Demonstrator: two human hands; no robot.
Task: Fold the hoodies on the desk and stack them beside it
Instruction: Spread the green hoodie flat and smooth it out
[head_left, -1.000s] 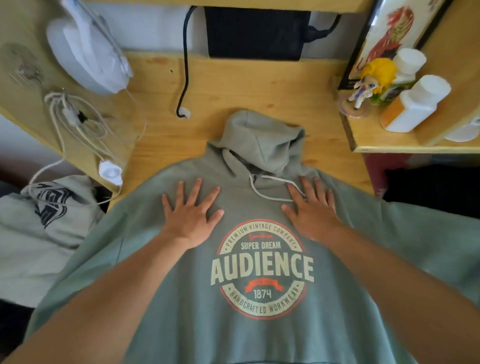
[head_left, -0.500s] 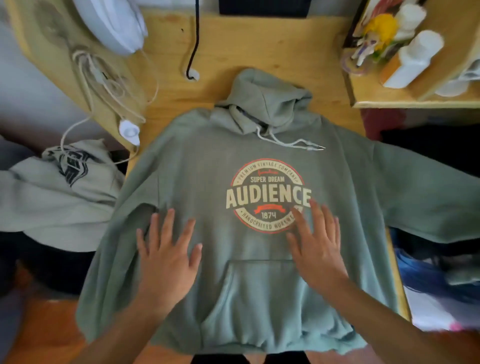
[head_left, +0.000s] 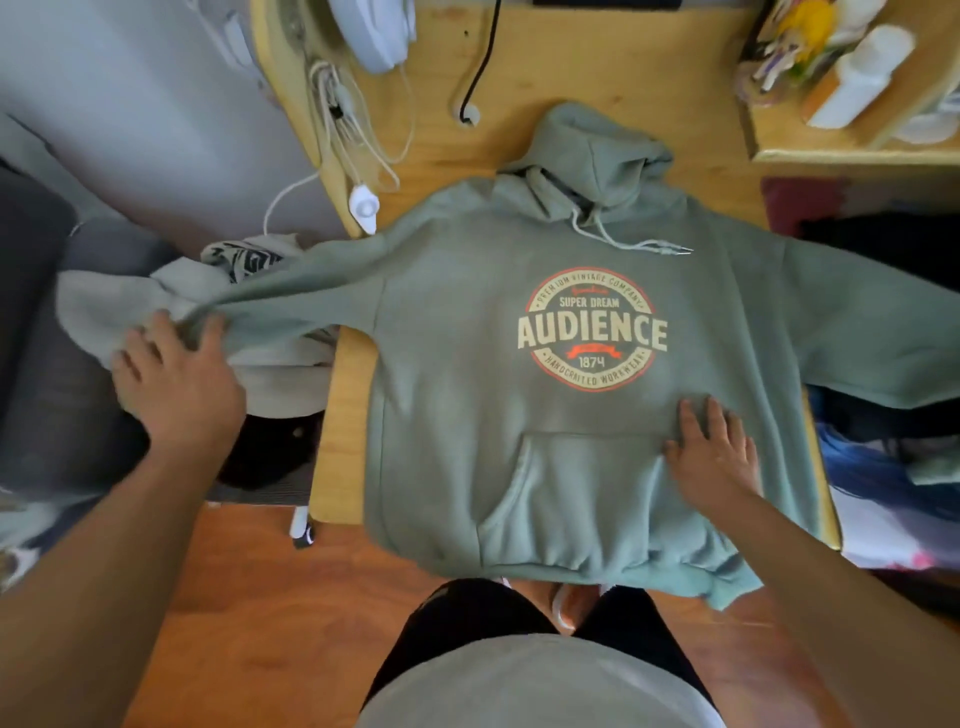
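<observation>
Fingers (head_left: 156, 332) of the left hand (head_left: 176, 379) curl over the cuff end of the green hoodie (head_left: 467, 415), pinching its left sleeve (head_left: 291, 301) out past the desk (head_left: 343, 415) edge; whether the thumb closes underneath cannot be made out. From those fingers the sleeve runs long and nearly level toward the body of the garment, which lies face up on the desk with hood away from the person and hem toward them. Fingers of the right hand (head_left: 714, 452) lie straight and spread, pressing flat beside the pouch pocket (head_left: 576, 499), so the left hand is plainly the nearer one for folding that sleeve inward. Beneath the held sleeve sits a paler hoodie (head_left: 275, 374), partly covered. Off the far side, the right sleeve (head_left: 883, 332) is cut by the frame edge.
</observation>
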